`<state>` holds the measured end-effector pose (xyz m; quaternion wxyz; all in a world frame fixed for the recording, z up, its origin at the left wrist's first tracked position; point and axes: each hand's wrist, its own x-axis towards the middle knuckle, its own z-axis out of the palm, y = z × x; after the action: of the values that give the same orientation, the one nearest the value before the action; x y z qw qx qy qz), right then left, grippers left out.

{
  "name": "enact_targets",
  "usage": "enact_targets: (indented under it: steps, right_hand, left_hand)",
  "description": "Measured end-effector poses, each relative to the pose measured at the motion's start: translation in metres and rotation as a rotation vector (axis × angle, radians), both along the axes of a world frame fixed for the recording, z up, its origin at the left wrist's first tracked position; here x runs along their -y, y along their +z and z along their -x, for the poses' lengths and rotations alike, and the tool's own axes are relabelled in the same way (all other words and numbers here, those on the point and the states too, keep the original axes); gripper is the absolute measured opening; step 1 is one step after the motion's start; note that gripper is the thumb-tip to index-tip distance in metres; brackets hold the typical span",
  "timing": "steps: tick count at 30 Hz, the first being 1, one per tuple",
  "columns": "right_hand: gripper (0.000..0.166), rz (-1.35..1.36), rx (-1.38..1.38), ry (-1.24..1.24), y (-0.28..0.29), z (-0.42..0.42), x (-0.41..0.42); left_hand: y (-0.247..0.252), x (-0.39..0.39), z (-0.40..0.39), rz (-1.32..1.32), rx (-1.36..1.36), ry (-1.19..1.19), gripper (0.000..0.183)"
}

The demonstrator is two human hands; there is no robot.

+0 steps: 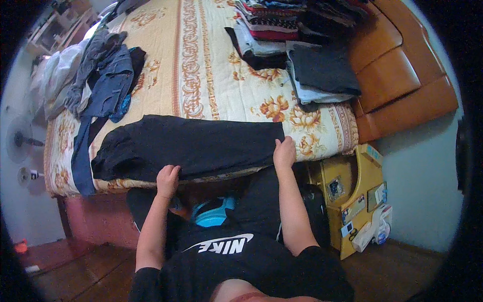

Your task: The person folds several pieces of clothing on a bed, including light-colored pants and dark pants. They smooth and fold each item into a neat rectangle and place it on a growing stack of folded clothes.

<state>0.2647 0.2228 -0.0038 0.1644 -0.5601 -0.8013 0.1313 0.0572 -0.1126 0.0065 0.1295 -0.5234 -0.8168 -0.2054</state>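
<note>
A black garment, which looks like trousers folded lengthwise, lies across the front edge of the bed. Its narrow straight end points right, while its wider, rumpled end is at the left. My left hand pinches the near edge, left of the middle. At the right end, my right hand grips the corner of the hem, thumb on top. The fingertips under the cloth are hidden on both hands.
A floral bedspread covers the bed. Folded clothes are stacked by the brown headboard. Loose clothes, including dark blue jeans, lie at left. A yellow bedside cabinet stands right. Something light blue is below, between my legs.
</note>
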Motion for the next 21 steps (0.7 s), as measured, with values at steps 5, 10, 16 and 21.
enact_targets:
  steps: [5,10,16,21]
  right_hand:
    - [0.036,0.323,-0.130,0.168,0.007,-0.001,-0.037]
    - [0.033,0.229,-0.137,0.265,0.017,-0.029,-0.114]
    - [0.036,0.039,0.045,0.274,0.007,-0.077,-0.141]
    - [0.032,-0.459,-0.059,0.108,0.005,-0.059,-0.090]
  left_hand:
    - [0.001,-0.002,-0.002,-0.006,0.023,0.008,0.020]
    - [0.003,-0.040,-0.017,-0.027,0.204,-0.061,0.020]
    - [-0.007,-0.079,-0.046,0.031,0.165,-0.319,0.027]
    - [0.013,-0.013,-0.031,-0.256,0.178,-0.013,0.028]
